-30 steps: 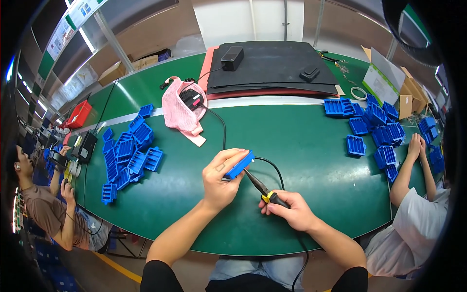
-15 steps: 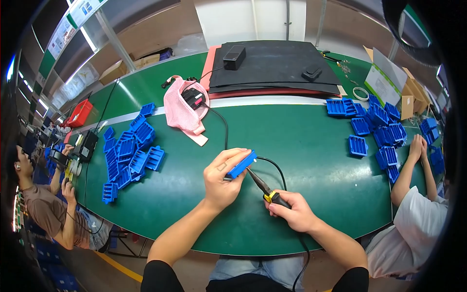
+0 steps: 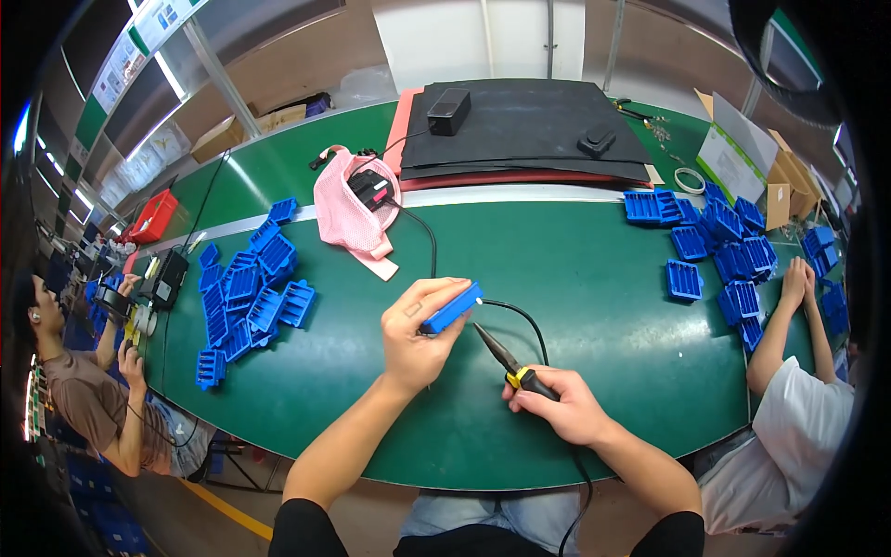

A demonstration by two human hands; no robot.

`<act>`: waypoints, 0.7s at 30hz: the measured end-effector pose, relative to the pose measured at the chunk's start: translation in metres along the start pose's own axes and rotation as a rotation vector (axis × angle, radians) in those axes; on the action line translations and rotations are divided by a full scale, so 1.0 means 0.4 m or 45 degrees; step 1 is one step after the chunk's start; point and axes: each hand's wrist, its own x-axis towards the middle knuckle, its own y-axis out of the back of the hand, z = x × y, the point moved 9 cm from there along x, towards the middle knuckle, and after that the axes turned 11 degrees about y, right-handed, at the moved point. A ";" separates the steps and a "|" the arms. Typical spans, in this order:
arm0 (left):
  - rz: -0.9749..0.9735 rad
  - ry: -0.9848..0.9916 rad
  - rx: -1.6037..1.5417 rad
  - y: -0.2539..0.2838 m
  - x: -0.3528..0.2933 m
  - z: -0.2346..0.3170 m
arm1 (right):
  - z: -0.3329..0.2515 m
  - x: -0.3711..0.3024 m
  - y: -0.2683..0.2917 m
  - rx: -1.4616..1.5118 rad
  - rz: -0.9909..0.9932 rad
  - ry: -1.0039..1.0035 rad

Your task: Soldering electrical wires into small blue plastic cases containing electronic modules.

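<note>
In the middle of the green table, my left hand (image 3: pixel 415 336) grips a blue plastic slotted block (image 3: pixel 451 308), held tilted above the surface with a small whitish bit at its right end. My right hand (image 3: pixel 562 405) is closed round the dark handles of needle-nose pliers (image 3: pixel 501 353) with yellow trim. Their tapered tip points up and left, just short of the blue block and apart from it. A black cable (image 3: pixel 534 325) curves behind both hands. The palm-side fingers of my left hand are partly hidden.
Piles of blue slotted blocks lie left (image 3: pixel 243 290) and right (image 3: pixel 733 249). A pink cloth bag (image 3: pixel 345 209) holding a black device sits behind my left hand. Black sheets (image 3: pixel 529 121) are stacked at the back. People sit at left (image 3: pixel 102 390) and right (image 3: pixel 789 408).
My left hand has drawn the blue block slightly left, away from the pliers' tip, so a gap now shows between them. The right hand has hardly moved.
</note>
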 end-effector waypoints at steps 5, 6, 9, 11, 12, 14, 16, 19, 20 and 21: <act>-0.060 0.149 -0.035 -0.007 0.012 -0.034 | -0.015 -0.003 0.011 -0.011 0.011 0.098; -0.060 0.149 -0.034 -0.005 0.011 -0.027 | -0.014 -0.002 0.014 -0.018 0.031 0.071; -0.106 0.145 0.041 -0.011 0.007 -0.012 | -0.004 -0.001 0.024 -0.032 0.062 0.022; -0.089 0.007 0.047 -0.012 0.003 0.008 | -0.001 -0.001 0.025 -0.054 0.061 0.019; -0.092 0.008 0.048 -0.013 0.002 0.005 | -0.001 -0.001 0.025 -0.052 0.063 0.019; -0.094 -0.025 0.030 -0.015 0.000 0.007 | -0.003 -0.001 0.023 -0.069 0.057 0.017; -0.101 -0.038 0.043 -0.016 0.000 0.008 | -0.004 -0.002 0.024 -0.064 0.067 0.023; -0.121 -0.032 0.032 -0.019 -0.004 0.007 | -0.006 -0.002 0.026 -0.093 0.069 0.021; -0.135 -0.014 0.007 -0.021 -0.005 0.004 | -0.005 -0.001 0.027 -0.128 0.063 0.014; -0.133 -0.014 0.008 -0.021 -0.004 0.006 | -0.005 0.000 0.025 -0.129 0.061 0.014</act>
